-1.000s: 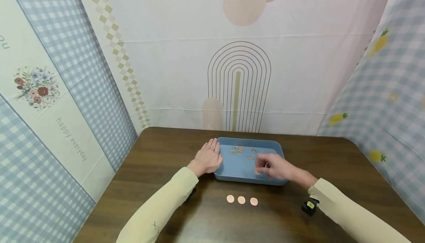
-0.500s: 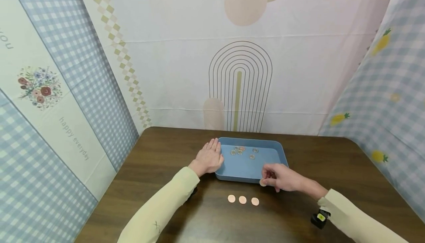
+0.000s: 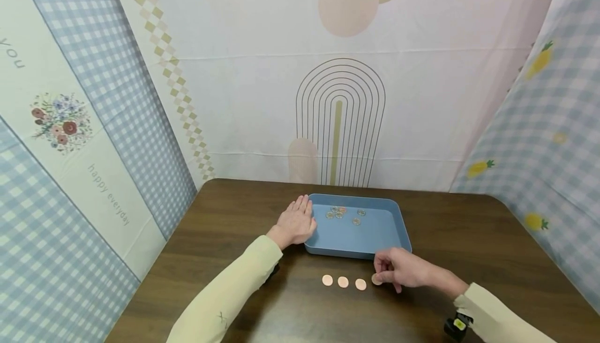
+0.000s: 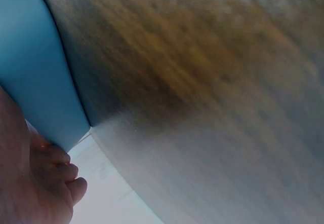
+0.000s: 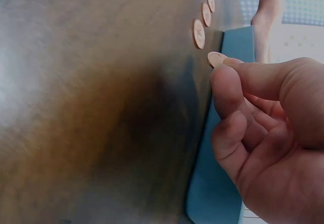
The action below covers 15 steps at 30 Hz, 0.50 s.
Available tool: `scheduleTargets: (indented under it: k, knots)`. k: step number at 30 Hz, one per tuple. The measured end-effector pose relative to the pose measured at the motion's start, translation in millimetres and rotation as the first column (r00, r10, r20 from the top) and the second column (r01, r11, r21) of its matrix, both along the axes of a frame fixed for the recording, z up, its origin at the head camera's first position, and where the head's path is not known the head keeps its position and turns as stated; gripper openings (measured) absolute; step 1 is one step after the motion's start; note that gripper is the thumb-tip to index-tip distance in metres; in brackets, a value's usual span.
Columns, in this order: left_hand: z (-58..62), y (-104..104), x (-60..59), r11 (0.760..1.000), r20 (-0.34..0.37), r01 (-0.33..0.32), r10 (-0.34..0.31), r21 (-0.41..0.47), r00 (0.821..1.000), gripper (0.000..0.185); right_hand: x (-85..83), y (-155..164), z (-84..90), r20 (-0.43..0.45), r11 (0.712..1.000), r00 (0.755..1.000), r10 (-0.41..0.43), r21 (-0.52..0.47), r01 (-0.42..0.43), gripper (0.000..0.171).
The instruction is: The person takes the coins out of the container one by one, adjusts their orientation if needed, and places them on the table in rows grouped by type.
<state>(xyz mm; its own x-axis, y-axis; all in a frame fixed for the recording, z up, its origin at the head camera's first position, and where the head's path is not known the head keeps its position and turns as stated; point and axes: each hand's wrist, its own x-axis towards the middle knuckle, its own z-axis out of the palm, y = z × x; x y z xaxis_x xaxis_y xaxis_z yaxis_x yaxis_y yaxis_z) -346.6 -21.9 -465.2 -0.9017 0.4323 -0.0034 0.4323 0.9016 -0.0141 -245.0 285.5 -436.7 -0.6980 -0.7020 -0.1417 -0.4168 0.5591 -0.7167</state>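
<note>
A copper-coloured coin (image 5: 216, 59) is pinched by its edge between the thumb and forefinger of the right hand (image 3: 404, 268), in front of the near side of the blue tray (image 3: 339, 239), towards its right corner; whether it touches the table yet, I cannot tell. The other fingers of that hand are curled in behind the pinch. Just left of it, also in front of the tray, three copper-coloured coins (image 3: 343, 282) lie flat in a row, apart from one another. The step in hand appears to be adding a fourth to the row's right end; the next move would call for setting it flat, in line and evenly spaced, then loosening the pinch without nudging its neighbour. Inside the tray, towards its far side, lie several silvery coins (image 3: 357, 221) and one more copper-toned coin (image 3: 342, 210). The left hand (image 3: 295, 222), fingers extended and gripping nothing, rests along the tray's left side, probably steadying it. Beneath the tray is the dark wood-grain table (image 3: 244, 207); beyond it hangs a pale printed cloth (image 3: 244, 98).
</note>
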Motion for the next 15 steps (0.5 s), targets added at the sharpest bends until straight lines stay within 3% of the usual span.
scheduleTargets:
  k: [15]
  knots:
    - [1.0, -2, 2.8, 1.0, 0.009, 0.003, -0.004, 0.007, 1.0, 0.063, 8.6, -3, -11.9, -0.007, 0.997, 1.0, -0.022, 0.074, 0.023, 0.019]
